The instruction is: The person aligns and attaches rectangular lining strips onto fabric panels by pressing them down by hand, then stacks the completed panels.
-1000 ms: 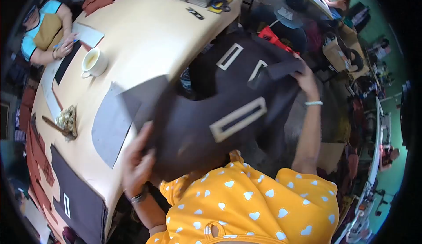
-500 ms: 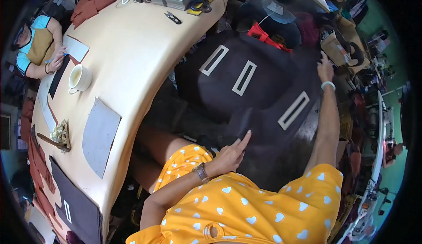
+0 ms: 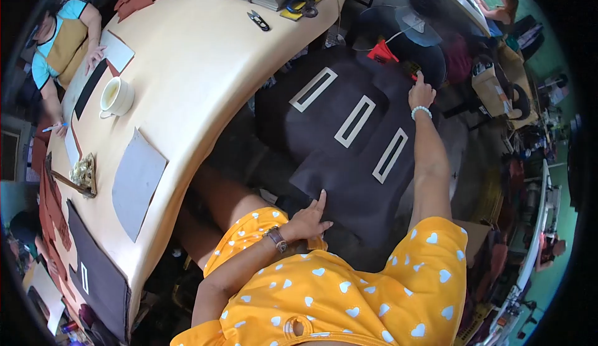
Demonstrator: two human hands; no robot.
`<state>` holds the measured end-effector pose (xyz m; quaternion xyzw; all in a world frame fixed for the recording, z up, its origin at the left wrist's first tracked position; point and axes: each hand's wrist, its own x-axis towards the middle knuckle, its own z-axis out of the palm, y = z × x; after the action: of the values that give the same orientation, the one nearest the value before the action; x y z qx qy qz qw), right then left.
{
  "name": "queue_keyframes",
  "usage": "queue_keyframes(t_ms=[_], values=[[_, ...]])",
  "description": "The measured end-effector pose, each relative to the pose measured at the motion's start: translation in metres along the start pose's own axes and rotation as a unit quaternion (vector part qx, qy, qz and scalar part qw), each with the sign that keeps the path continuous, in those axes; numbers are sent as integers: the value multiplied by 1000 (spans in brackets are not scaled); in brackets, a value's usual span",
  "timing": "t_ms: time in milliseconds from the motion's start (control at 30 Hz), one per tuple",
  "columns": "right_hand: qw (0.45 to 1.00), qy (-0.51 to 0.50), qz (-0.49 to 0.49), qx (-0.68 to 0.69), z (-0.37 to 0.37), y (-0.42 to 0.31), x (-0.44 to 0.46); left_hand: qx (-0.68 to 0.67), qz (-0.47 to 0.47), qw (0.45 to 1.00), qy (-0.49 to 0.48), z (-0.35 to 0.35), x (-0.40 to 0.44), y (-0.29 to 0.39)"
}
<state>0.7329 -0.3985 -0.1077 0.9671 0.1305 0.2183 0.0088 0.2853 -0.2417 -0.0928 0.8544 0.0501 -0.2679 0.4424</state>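
Observation:
Dark fabric pieces lie spread in front of me, with pale rectangular frames on them. A dark piece with one such frame lies at the right, overlapping the others. My right hand is at its far edge, fingers bent and pressed together on the fabric, index finger extended; the fingertips are partly hidden. My left hand is at the near edge, index finger stretched out at the fabric and thumb apart.
A cream table curves along the left, bearing a cup, grey pattern piece, thread snips and a dark panel. Across it, a person works. Red cloth and a cardboard box stand beyond.
My right hand has moved left and slightly up, bringing the dark piece with its frame closer to the other frames. My left hand has shifted left and slightly down.

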Motion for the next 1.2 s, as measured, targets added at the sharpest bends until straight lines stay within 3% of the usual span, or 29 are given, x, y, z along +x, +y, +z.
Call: queue_keyframes(t_ms=[33, 133, 233, 333, 400, 533, 633, 733, 767, 800, 933, 1067, 1133, 1200], values=[[999, -49, 11, -15, 1, -3, 0, -5, 0, 1000, 2, 2, 3, -4], [1000, 4, 4, -30, 5, -10, -14, -17, -3, 1000, 16, 3, 6, -11], [998, -27, 47, -31, -21, -28, -28, -20, -22, 999, 35, -3, 2, -10], [999, 13, 28, 26, -46, -52, -36, -43, -47, 997, 34, -24, -14, -3], [982, 76, -36, 168, -44, -72, -37, -68, -32, 995, 69, -32, -25, -2], [895, 81, -150, 412, -80, -166, -62, -102, 110, 952, 268, -37, -43, -20], [779, -50, -171, 601, -137, -253, -102, -88, 128, 896, 416, -50, -65, -30], [702, -23, -244, 669, -181, -331, -137, -149, 11, 883, 445, -88, -139, -21], [674, -17, -270, 688, -200, -352, -149, -152, -1, 855, 495, -91, -159, -27], [649, -53, -269, 709, -216, -371, -160, -157, 47, 795, 584, -88, -170, -43], [544, -161, -260, 781, -256, -431, -192, -222, -89, 674, 699, -92, -257, -69], [527, -222, -243, 783, -269, -460, -206, -105, -183, 536, 817, -93, -335, -117], [532, -242, -228, 779, -267, -466, -211, -35, -278, 483, 830, -96, -369, -142], [544, -235, -239, 769, -262, -467, -210, 10, -318, 466, 826, -96, -397, -167]])
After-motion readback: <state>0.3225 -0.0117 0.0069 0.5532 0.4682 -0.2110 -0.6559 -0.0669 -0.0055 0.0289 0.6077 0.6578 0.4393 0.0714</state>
